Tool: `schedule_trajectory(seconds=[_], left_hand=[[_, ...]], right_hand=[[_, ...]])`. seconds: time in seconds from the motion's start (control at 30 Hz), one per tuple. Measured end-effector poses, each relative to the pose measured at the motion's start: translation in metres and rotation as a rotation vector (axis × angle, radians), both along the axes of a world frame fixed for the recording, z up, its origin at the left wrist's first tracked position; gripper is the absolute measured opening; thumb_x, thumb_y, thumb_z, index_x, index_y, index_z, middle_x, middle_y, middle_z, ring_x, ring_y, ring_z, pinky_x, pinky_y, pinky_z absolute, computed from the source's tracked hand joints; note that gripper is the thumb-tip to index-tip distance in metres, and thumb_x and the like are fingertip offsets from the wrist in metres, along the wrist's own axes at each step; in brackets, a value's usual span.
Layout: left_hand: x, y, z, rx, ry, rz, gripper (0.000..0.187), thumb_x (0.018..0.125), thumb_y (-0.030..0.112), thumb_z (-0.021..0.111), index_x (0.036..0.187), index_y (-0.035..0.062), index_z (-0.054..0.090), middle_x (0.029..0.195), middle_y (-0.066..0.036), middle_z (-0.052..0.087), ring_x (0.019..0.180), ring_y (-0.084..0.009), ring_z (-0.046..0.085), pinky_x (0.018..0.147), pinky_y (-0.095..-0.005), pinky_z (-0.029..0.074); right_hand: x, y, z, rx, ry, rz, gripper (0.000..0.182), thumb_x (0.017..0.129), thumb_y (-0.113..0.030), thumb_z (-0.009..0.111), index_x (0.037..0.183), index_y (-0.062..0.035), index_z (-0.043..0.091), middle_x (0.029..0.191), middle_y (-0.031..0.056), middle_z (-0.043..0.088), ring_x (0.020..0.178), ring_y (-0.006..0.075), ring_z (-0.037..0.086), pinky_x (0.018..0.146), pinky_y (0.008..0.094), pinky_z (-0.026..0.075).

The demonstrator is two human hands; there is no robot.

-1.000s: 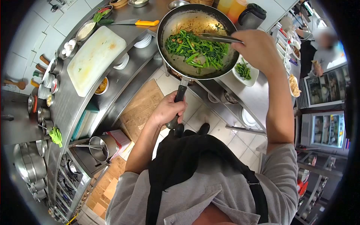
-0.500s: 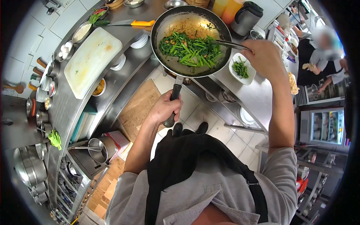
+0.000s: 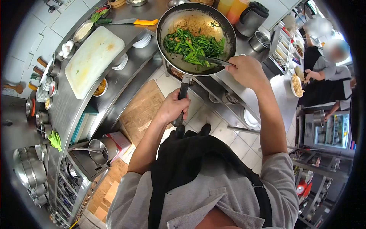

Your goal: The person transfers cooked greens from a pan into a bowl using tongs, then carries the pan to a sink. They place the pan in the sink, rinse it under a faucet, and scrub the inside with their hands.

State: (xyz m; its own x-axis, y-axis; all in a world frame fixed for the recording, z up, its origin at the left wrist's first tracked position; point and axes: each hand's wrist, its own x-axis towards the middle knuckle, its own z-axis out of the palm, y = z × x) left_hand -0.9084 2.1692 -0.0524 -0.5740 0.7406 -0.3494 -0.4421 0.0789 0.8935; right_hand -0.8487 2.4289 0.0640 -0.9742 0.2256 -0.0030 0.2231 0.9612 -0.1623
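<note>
Cramped kitchen, steel desk [image 3: 72, 103] all around. Our left hand [image 3: 173, 108] gripped the pan [image 3: 196, 38]; right hand [image 3: 246, 70] pinched tongs [image 3: 215, 61], mid-plating the greens [image 3: 192, 45]. Probably next: lift them out.

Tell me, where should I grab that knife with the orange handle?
Take the knife by its orange handle, the end nearest the frying pan. It lies flat on the steel counter, with its bare blade pointing away toward the bowl of greens. Come from the pan side, so your hand stays off the blade.
</note>
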Motion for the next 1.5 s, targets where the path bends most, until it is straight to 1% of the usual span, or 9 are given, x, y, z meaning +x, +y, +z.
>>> schedule_trajectory(seconds=[0.2, 0.4, 0.63, 0.83, 1.0, 1.1, 1.17, 1.27, 1.5], left_hand=[[0.001, 0.002, 0.001, 0.004, 0.026, -0.010, 0.016, 0.086, 0.009, 0.060, 0.095, 0.0047, 0.047, 0.063, -0.002, 0.049, 0.044, -0.0151, 0.052, 0.044, -0.0295, 0.044], [-0.003, 0.006, 0.000, -0.001, 0.052, -0.036, 0.017, 0.086, 0.010, 0.060, 0.095, 0.0051, 0.047, 0.062, -0.001, 0.049, 0.044, -0.0147, 0.052, 0.044, -0.0292, 0.044], [-0.008, 0.016, 0.003, 0.066, -0.027, -0.039, 0.018, 0.086, 0.010, 0.061, 0.096, 0.0060, 0.047, 0.062, -0.001, 0.049, 0.044, -0.0146, 0.051, 0.043, -0.0290, 0.042], [-0.014, 0.024, 0.002, 0.065, -0.040, -0.049, 0.014, 0.086, 0.008, 0.057, 0.094, 0.0038, 0.047, 0.063, -0.004, 0.050, 0.044, -0.0160, 0.051, 0.044, -0.0311, 0.045], [-0.013, 0.024, 0.007, 0.057, -0.056, -0.026, 0.013, 0.088, 0.010, 0.059, 0.092, 0.0063, 0.048, 0.063, -0.001, 0.048, 0.044, -0.0137, 0.049, 0.044, -0.0280, 0.042], [-0.015, 0.024, -0.001, 0.061, -0.058, -0.021, 0.017, 0.086, 0.008, 0.060, 0.096, 0.0043, 0.047, 0.063, -0.003, 0.050, 0.044, -0.0161, 0.051, 0.043, -0.0308, 0.044], [-0.015, 0.023, -0.001, 0.048, -0.032, -0.020, 0.018, 0.085, 0.009, 0.061, 0.096, 0.0043, 0.047, 0.063, -0.003, 0.050, 0.044, -0.0159, 0.051, 0.043, -0.0307, 0.044], [-0.014, 0.019, 0.002, 0.041, -0.023, -0.024, 0.018, 0.085, 0.009, 0.061, 0.095, 0.0043, 0.047, 0.063, -0.003, 0.051, 0.043, -0.0156, 0.051, 0.043, -0.0303, 0.043], [-0.013, 0.021, 0.012, 0.012, -0.001, -0.021, 0.016, 0.086, 0.010, 0.061, 0.093, 0.0045, 0.048, 0.062, -0.002, 0.050, 0.043, -0.0152, 0.052, 0.042, -0.0294, 0.043]], right_hand=[[-0.008, -0.008, -0.020, -0.177, -0.009, -0.086, 0.030, 0.089, -0.032, 0.060, 0.093, -0.0037, 0.070, 0.087, 0.0198, 0.069, 0.089, 0.0395, 0.066, 0.082, 0.0489, 0.050], [-0.007, -0.021, -0.021, 0.007, 0.056, -0.079, 0.030, 0.088, -0.032, 0.061, 0.098, -0.0056, 0.071, 0.090, 0.0202, 0.069, 0.090, 0.0402, 0.066, 0.082, 0.0503, 0.050], [0.017, 0.019, 0.044, -0.117, 0.099, -0.073, 0.025, 0.088, -0.030, 0.061, 0.097, -0.0090, 0.072, 0.089, 0.0177, 0.069, 0.091, 0.0394, 0.064, 0.080, 0.0477, 0.050], [0.056, 0.076, 0.086, -0.252, 0.244, -0.161, 0.031, 0.090, -0.024, 0.069, 0.108, 0.0009, 0.069, 0.076, 0.0088, 0.067, 0.069, 0.0122, 0.057, 0.068, 0.0300, 0.048], [0.098, 0.120, 0.068, -0.117, 0.222, -0.292, 0.023, 0.092, -0.022, 0.066, 0.093, 0.0014, 0.069, 0.059, 0.0000, 0.045, 0.058, 0.0094, 0.040, 0.054, 0.0331, 0.037], [0.102, 0.141, 0.012, -0.069, 0.117, -0.408, 0.029, 0.086, -0.031, 0.068, 0.096, -0.0040, 0.071, 0.069, 0.0124, 0.064, 0.065, 0.0241, 0.064, 0.065, 0.0380, 0.050], [0.095, 0.140, -0.034, 0.058, 0.104, -0.433, 0.030, 0.084, -0.035, 0.069, 0.098, -0.0092, 0.073, 0.089, 0.0157, 0.071, 0.085, 0.0352, 0.069, 0.078, 0.0433, 0.054], [0.088, 0.135, -0.073, 0.208, -0.137, -0.420, 0.024, 0.083, -0.031, 0.068, 0.093, -0.0093, 0.072, 0.088, 0.0155, 0.070, 0.088, 0.0352, 0.068, 0.078, 0.0468, 0.053], [0.096, 0.118, -0.013, 0.290, -0.200, -0.441, 0.026, 0.082, -0.033, 0.071, 0.093, -0.0095, 0.073, 0.094, 0.0144, 0.072, 0.093, 0.0349, 0.068, 0.081, 0.0456, 0.054]])
